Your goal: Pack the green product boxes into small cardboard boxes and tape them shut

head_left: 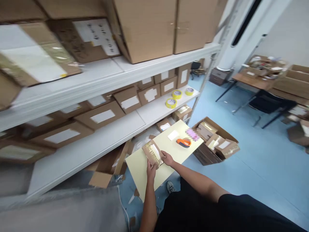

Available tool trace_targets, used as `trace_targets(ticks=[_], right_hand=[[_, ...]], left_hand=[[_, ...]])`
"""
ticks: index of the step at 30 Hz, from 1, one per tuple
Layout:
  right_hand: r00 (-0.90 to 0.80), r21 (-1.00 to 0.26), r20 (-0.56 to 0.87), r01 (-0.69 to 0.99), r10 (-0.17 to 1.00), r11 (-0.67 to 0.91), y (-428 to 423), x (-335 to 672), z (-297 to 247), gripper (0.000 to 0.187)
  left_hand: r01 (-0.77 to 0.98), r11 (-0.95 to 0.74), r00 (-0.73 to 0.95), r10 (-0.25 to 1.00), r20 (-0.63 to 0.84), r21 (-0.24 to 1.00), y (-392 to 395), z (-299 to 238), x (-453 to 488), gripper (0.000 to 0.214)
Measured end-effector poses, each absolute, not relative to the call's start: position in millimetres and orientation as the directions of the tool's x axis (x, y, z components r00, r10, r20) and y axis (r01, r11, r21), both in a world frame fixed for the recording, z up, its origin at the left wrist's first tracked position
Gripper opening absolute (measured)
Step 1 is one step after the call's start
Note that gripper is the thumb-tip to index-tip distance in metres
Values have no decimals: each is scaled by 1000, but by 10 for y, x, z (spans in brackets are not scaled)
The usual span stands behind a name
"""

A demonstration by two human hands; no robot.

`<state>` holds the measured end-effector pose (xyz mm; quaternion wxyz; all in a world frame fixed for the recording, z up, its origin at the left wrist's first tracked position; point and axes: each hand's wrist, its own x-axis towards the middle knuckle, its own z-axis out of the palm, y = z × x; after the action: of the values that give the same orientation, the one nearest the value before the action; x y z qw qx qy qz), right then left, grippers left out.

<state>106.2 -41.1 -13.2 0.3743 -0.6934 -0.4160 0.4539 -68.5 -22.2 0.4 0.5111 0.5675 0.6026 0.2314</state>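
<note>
Between my two hands is a small taped cardboard box [150, 152] with a white label on its top, over the pale yellow table [140, 162]. My left hand [151, 169] grips its near edge, fingers closed on the cardboard. At the box's right side, my right hand [167, 158] is closed on the edge too; some fingertips are hidden. An orange and dark tape dispenser [183, 142] lies on the table to the right. Beyond it are a white paper slip [173, 135] and a blurred-out pink item [192, 134].
A grey shelf [116, 129] full of labelled boxes runs along the left, with several yellow tape rolls [171, 103] on it. An open carton [205, 154] of taped boxes stands right of the table. Another open carton [102, 178] sits left. A black chair [270, 101] stands farther off.
</note>
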Motion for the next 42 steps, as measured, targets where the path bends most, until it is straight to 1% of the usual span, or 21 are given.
trace_targets(ticks=[3, 7, 11, 14, 16, 19, 22, 24, 26, 28, 29, 30, 32, 33, 35, 37, 40, 42], right_hand=[[349, -952, -238, 101, 906, -289, -509, 1426, -67, 52], [515, -984, -167, -41, 841, -171, -675, 1965, 89, 53], [621, -982, -166, -179, 766, -68, -903, 2579, 281, 56], [706, -974, -180, -224, 685, -25, -1165, 3050, 360, 57], [765, -978, -192, -204, 614, -51, -1378, 3368, 364, 56], [832, -969, -240, -175, 500, -173, -1715, 3892, 311, 55], [866, -947, -286, -189, 411, -261, -1986, 4519, 244, 57], [880, -943, -284, -185, 380, -277, -2077, 5015, 245, 57], [894, -950, -239, -134, 378, -282, -2078, 5579, 310, 56], [906, -954, -182, -68, 383, -293, -2003, 6188, 440, 56], [915, -948, -186, -71, 359, -311, -1949, 6492, 519, 59], [928, -934, -218, -108, 303, -342, -1892, 6782, 599, 62], [946, -900, -267, -177, 183, -398, -1789, 7278, 735, 68], [955, -902, -250, -170, 161, -397, -1749, 7465, 783, 68], [966, -930, -175, -99, 188, -355, -1693, 7696, 838, 67], [962, -957, -90, -11, 258, -289, -1655, 7747, 865, 65], [926, -979, -11, 68, 378, -194, -1581, 7598, 941, 63], [892, -986, 12, 86, 453, -145, -1503, 7435, 1036, 60]], left_hand=[[369, 230, 241, 912, -331, 900, -169, 116, -353, 95], [352, 144, 382, 880, -283, 925, -69, 310, 239, 96], [336, 57, 517, 823, -234, 940, 64, 475, 1007, 95], [364, 35, 636, 721, -276, 931, 66, 573, 1697, 91], [396, 9, 697, 648, -307, 918, -31, 615, 2172, 85], [398, -32, 775, 547, -317, 917, -314, 608, 2857, 74], [393, -75, 809, 501, -306, 917, -628, 533, 3523, 71], [384, -116, 817, 504, -279, 916, -762, 506, 3993, 72], [391, -156, 815, 517, -262, 907, -802, 552, 4487, 75], [431, -181, 793, 543, -275, 884, -761, 680, 4966, 80], [456, -178, 780, 551, -296, 872, -721, 765, 5178, 84], [470, -168, 763, 571, -303, 867, -675, 853, 5359, 89], [431, -177, 747, 619, -240, 885, -586, 1006, 5603, 87], [404, -190, 743, 639, -200, 895, -548, 1056, 5662, 83], [370, -209, 731, 667, -145, 905, -491, 1093, 5673, 73], [390, -194, 696, 701, -151, 900, -448, 1061, 5597, 65], [425, -138, 627, 758, -181, 895, -373, 982, 5461, 61], [400, -123, 600, 785, -158, 908, -306, 965, 5402, 60]])
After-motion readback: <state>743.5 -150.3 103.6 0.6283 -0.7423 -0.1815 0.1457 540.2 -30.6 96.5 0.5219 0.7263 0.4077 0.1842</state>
